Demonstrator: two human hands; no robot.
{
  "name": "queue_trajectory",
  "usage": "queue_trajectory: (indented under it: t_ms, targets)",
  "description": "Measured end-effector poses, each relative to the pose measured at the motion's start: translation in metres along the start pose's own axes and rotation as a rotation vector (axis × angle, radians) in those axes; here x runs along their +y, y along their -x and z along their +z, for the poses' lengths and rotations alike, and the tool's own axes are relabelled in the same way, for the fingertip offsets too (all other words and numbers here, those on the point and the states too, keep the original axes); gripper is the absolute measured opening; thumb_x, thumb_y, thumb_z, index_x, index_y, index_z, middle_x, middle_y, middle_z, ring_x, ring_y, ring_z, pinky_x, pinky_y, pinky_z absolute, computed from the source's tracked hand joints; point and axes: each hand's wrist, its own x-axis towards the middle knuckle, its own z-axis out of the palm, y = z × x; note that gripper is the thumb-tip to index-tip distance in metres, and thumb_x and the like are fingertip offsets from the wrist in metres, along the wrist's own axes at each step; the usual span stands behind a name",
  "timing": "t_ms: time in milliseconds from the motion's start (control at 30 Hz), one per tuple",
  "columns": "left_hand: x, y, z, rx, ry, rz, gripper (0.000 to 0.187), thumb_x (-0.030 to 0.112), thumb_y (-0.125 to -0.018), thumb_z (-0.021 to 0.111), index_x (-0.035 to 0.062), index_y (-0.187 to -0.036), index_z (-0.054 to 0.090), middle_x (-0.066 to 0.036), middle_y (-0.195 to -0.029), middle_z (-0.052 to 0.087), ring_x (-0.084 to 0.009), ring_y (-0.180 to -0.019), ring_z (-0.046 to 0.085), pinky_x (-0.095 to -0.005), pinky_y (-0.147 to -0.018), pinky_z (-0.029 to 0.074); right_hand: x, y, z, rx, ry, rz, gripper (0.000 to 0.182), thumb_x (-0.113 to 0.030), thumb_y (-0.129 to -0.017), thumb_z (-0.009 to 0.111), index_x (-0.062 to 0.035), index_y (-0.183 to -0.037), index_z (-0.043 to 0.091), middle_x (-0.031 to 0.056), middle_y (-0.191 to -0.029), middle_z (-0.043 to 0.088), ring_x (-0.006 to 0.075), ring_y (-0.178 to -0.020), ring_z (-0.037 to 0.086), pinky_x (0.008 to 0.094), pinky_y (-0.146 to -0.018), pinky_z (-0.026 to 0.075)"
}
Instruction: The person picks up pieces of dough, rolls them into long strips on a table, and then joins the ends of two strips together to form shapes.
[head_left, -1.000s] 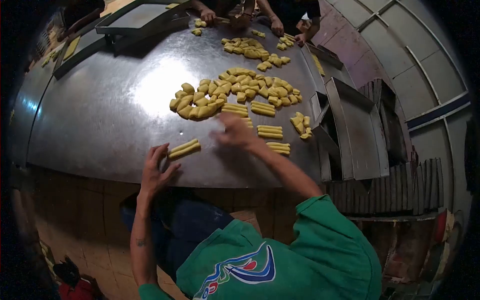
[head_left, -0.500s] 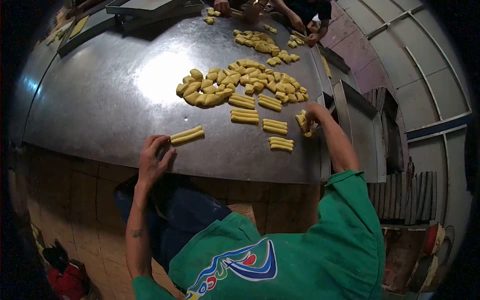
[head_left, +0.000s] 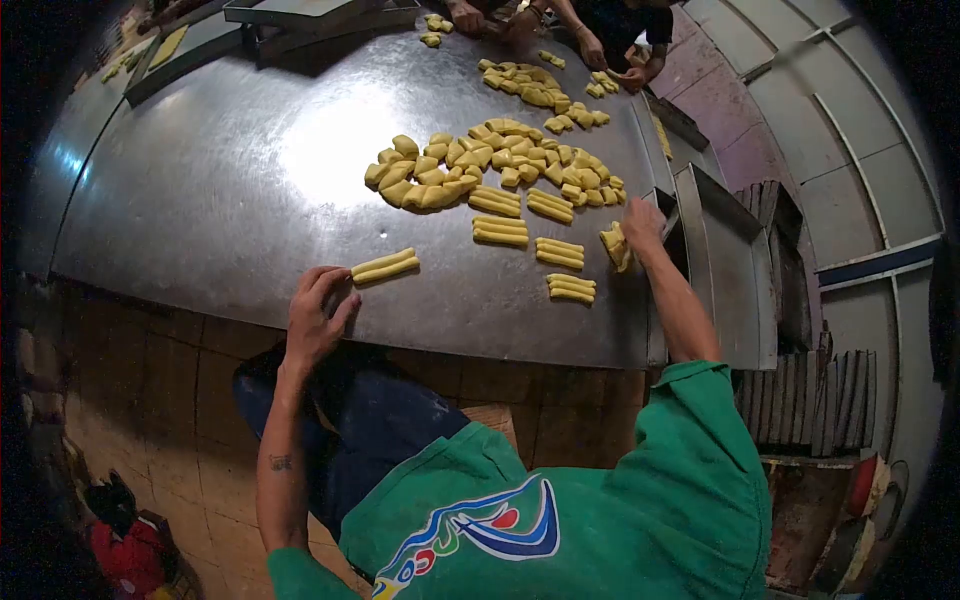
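Observation:
My left hand [head_left: 322, 305] rests at the table's front edge, fingers apart, its fingertips at the left end of a pair of yellow dough rolls [head_left: 385, 266]. On the right, my right hand [head_left: 643, 222] is over a crumpled yellow dough piece [head_left: 615, 246]; its fingertips are partly hidden, so its grip cannot be made out. Between the hands lie several sets of dough rolls side by side, such as one set [head_left: 500, 231] and another near the front [head_left: 571, 289]. Behind them spreads a curved heap of cut dough pieces [head_left: 430, 190].
The metal table [head_left: 230, 230] reaches far back. Metal trays stand at its right side [head_left: 725, 270] and back left [head_left: 190, 55]. More dough pieces [head_left: 530, 85] lie farther back, near other people's hands [head_left: 592, 48]. Stacked dark trays [head_left: 820, 400] stand at the right.
My right hand has moved slightly up and right over the crumpled dough. My left hand stays by the paired rolls. The whole view has shifted a little.

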Motion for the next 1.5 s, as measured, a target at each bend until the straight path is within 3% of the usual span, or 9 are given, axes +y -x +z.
queue_trajectory:
  t_ms: [233,333,600,700,767,900,967,1300,1500]
  targets:
    - [0.005,-0.003,0.007,0.103,0.233,-0.171,0.031,0.013,-0.084,0.073,0.0028,-0.111,0.064,-0.010,-0.109,0.061,-0.0214,-0.099,0.061,-0.0326,-0.086,0.050,-0.043,0.016,-0.057,0.539,-0.555,-0.133,0.016,-0.012,-0.081,0.059,0.0017,-0.086,0.064,0.0170,-0.084,0.068,0.0292,-0.070,0.067,0.0403,-0.067,0.054]
    - [0.023,-0.003,0.012,0.097,0.169,-0.176,0.029,0.013,-0.084,0.073,0.0049,-0.111,0.065,-0.007,-0.102,0.062,-0.0190,-0.094,0.062,-0.0298,-0.087,0.050,-0.090,0.053,-0.098,-0.055,-1.292,-0.265,0.017,-0.008,-0.082,0.058,0.0017,-0.094,0.065,0.0073,-0.079,0.066,0.0119,-0.067,0.063,0.0270,-0.059,0.052]
    - [0.090,0.004,0.028,-0.251,0.998,-0.389,0.026,0.016,-0.094,0.064,-0.0027,-0.112,0.064,-0.007,-0.102,0.068,-0.0093,-0.085,0.062,-0.0234,-0.071,0.050,-0.208,0.169,-0.138,-1.123,-1.612,-0.700,0.021,0.002,-0.081,0.061,0.0045,-0.102,0.061,0.0080,-0.076,0.065,0.0132,-0.056,0.059,0.0257,-0.051,0.048]
    - [0.081,0.015,0.023,-0.137,0.923,-0.586,0.022,0.018,-0.094,0.064,-0.0019,-0.103,0.066,-0.007,-0.088,0.069,-0.0104,-0.070,0.064,-0.0238,-0.068,0.053,-0.222,0.187,-0.120,-1.163,-1.734,-0.578,0.019,-0.003,-0.085,0.064,0.0041,-0.102,0.061,0.0082,-0.079,0.065,0.0124,-0.059,0.060,0.0256,-0.053,0.049]
    - [0.081,0.024,0.012,-0.011,0.976,-0.652,0.022,0.018,-0.094,0.065,-0.0025,-0.103,0.066,-0.008,-0.088,0.069,-0.0112,-0.071,0.064,-0.0244,-0.067,0.054,-0.245,0.204,-0.101,-1.197,-1.965,-0.141,0.021,-0.009,-0.088,0.067,0.0031,-0.104,0.061,0.0094,-0.086,0.065,0.0128,-0.067,0.063,0.0254,-0.056,0.051]
    - [0.077,0.029,0.013,0.132,1.124,-0.716,0.026,0.016,-0.094,0.063,-0.0054,-0.108,0.061,-0.011,-0.091,0.068,-0.0151,-0.075,0.067,-0.0257,-0.066,0.057,-0.248,0.228,-0.108,-1.411,-1.961,-0.111,0.025,-0.015,-0.090,0.067,0.0022,-0.106,0.060,0.0098,-0.091,0.064,0.0139,-0.075,0.065,0.0261,-0.058,0.053]
    - [0.075,0.032,0.014,0.109,1.176,-0.724,0.027,0.014,-0.095,0.061,-0.0058,-0.114,0.058,-0.013,-0.095,0.067,-0.0174,-0.078,0.069,-0.0254,-0.067,0.058,-0.251,0.236,-0.103,-1.147,-1.801,-0.270,0.027,-0.022,-0.092,0.066,0.0005,-0.106,0.063,0.0078,-0.087,0.066,0.0112,-0.071,0.064,0.0249,-0.060,0.052]
    - [0.067,0.048,0.020,-0.076,0.916,-0.588,0.027,0.014,-0.092,0.065,-0.0027,-0.113,0.063,-0.011,-0.100,0.068,-0.0133,-0.080,0.066,-0.0256,-0.068,0.057,-0.247,0.224,-0.095,-1.283,-1.637,-0.456,0.029,-0.024,-0.091,0.067,0.0017,-0.105,0.065,0.0073,-0.088,0.065,0.0110,-0.062,0.059,0.0234,-0.055,0.051]
    - [0.074,0.046,0.018,0.109,0.874,-0.565,0.021,0.010,-0.093,0.063,-0.0004,-0.112,0.064,-0.008,-0.095,0.069,-0.0109,-0.077,0.064,-0.0235,-0.067,0.056,-0.255,0.247,-0.119,-1.281,-1.869,-0.196,0.023,-0.018,-0.092,0.066,0.0017,-0.105,0.066,0.0062,-0.088,0.067,0.0088,-0.072,0.062,0.0224,-0.064,0.050]
